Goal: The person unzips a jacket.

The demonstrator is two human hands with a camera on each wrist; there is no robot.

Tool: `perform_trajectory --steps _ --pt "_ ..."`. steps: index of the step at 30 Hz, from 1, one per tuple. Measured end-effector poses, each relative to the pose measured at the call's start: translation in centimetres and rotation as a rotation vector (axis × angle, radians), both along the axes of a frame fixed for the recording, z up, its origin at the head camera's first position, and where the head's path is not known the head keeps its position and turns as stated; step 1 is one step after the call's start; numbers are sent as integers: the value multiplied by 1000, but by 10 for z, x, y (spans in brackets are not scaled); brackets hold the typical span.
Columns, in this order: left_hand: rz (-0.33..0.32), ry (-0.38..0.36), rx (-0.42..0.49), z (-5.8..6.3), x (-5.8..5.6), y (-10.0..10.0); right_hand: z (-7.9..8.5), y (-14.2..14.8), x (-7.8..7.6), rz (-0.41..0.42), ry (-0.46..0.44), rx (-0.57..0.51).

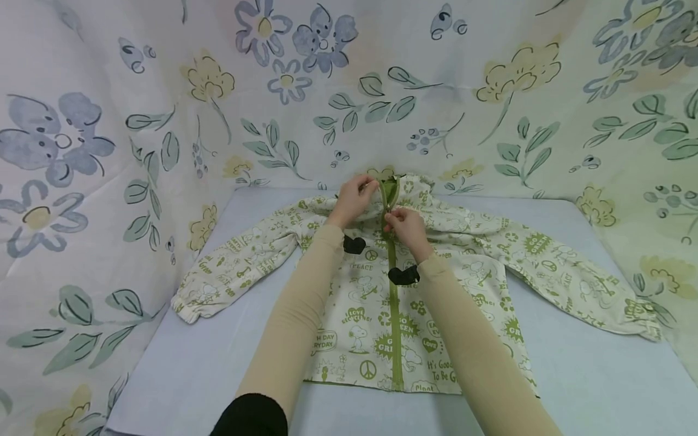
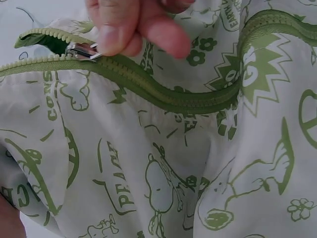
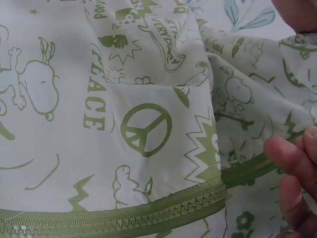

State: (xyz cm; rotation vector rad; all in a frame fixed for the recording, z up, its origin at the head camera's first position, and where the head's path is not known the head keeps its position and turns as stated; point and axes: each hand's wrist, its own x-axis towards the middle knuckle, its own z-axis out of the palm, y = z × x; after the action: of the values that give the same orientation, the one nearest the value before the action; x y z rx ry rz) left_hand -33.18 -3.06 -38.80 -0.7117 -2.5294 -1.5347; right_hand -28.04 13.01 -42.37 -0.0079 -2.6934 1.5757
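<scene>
A white hooded jacket (image 1: 362, 309) with green print lies front up, its sleeves spread to both sides. Down its middle runs a green zipper (image 1: 395, 321), closed below and parted at the neck. At the collar my left hand (image 1: 354, 197) pinches the jacket's edge beside the parted zipper. My right hand (image 1: 408, 229) is just below, at the zipper. The left wrist view shows fingertips (image 2: 111, 44) pinching the metal zipper slider (image 2: 83, 51). In the right wrist view, the right hand (image 3: 297, 183) is at the right edge; the slider is hidden there.
The jacket lies on a pale table (image 1: 240, 363). A white curtain (image 1: 349, 79) with flowers and leaves hangs behind and at the sides. Small black shapes (image 1: 354, 244) show near both wrists. The jacket's sleeve (image 1: 589, 290) reaches toward the right table edge.
</scene>
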Motion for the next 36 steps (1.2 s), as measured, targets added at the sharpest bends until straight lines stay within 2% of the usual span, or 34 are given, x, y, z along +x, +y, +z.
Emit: perform_trajectory --steps 10,16,25,30,36 --pt "28 -22 66 4 -2 -1 -1 -1 -1 -34 -35 20" --pt "40 -23 81 4 -5 -2 -1 -1 0 -25 -55 7" --pt "75 35 99 6 -10 -5 -3 1 1 -12 -46 -17" --pt "80 31 108 7 -10 -5 -3 0 3 -26 -26 14" --pt "94 47 135 9 -10 -6 -6 0 5 -22 -11 0"
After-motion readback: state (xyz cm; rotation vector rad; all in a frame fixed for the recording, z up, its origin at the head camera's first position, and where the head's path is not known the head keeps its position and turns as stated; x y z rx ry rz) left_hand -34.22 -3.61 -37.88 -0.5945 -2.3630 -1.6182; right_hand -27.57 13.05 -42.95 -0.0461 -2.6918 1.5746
